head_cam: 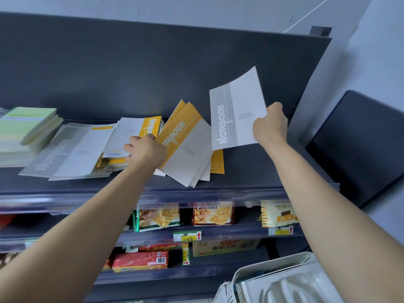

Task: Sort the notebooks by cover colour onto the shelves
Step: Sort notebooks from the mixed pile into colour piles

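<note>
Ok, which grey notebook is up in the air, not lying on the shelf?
The grey notebook pinched by the right hand, lifted clear of the shelf; the other grey one lies flat on a pile at left.

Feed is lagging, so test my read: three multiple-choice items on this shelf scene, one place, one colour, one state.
1. The green stack lies: A) left on the top shelf B) in the basket C) on a lower shelf.
2. The notebook in the right grip is: A) yellow B) grey C) green.
3. The left grip is: A) open in the air B) holding yellow notebooks C) on the basket.
Answers: 1 A, it sits at the shelf's left end; 2 B, grey band with white lettering; 3 B, fingers curl round the yellow bundle.
</note>
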Available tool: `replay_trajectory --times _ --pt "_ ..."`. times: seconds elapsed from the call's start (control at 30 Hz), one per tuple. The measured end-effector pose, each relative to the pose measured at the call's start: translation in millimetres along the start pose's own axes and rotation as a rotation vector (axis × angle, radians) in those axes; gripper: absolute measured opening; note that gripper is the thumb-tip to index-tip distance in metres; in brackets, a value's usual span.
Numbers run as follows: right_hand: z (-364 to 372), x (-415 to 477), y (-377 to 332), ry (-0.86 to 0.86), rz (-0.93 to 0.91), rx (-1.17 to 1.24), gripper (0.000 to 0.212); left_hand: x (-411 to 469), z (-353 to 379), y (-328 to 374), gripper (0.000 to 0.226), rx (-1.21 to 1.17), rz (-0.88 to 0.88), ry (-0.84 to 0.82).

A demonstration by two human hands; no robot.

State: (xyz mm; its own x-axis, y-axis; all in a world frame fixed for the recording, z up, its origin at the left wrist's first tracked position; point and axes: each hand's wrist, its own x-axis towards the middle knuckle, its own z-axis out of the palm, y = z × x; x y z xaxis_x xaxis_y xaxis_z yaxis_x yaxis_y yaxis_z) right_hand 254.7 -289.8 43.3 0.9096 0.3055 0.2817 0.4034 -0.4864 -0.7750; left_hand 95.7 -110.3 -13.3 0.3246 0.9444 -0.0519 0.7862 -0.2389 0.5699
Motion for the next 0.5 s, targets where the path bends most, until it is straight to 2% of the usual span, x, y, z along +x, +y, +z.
replay_trajectory --times 0.2,0.3,0.43,0.5 --pt "5 -15 -7 -0.024 0.006 -0.010 0.018 -4 -9 -20 0.018 -0.076 0.058 -0.113" --pt "2 -27 -12 -0.013 0.003 -0.011 0.018 -8 -15 -21 0.025 -0.048 -0.009 -0.130" --pt "-7 -44 -22 0.039 0.001 -0.027 0.016 -12 -18 -23 0.015 -0.416 0.035 -0.261" --pt "-12 -54 -30 0.088 0.004 -0.048 0.016 -12 -24 -27 0.016 -0.552 0.058 -0.259"
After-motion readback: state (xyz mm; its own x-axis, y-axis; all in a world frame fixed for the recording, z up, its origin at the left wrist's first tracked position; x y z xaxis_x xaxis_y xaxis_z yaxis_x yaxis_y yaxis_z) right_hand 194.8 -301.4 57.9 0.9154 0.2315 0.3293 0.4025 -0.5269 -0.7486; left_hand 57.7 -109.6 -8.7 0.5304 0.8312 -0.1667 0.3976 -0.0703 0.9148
